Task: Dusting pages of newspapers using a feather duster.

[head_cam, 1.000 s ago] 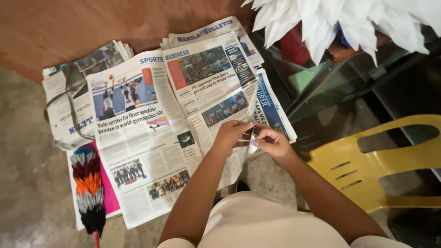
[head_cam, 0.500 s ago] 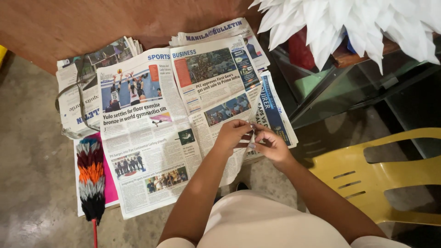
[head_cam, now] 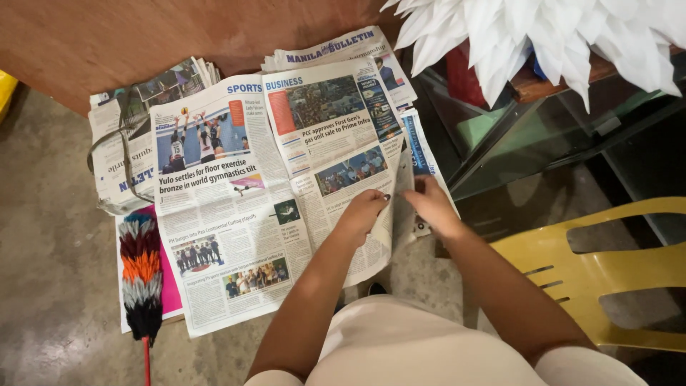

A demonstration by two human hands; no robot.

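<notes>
Left hand (head_cam: 363, 211) pinches the right edge of the open printed newspaper sheet (head_cam: 264, 200) spread on the grey concrete floor (head_cam: 50, 286); right hand (head_cam: 431, 204) grips the lifted strip beside it. Bundled papers (head_cam: 118, 168) wait untouched, so it looks barely begun.

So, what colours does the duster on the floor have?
The duster has bands of dark maroon, orange, grey and black, on a red handle; the head view shows it.
</notes>
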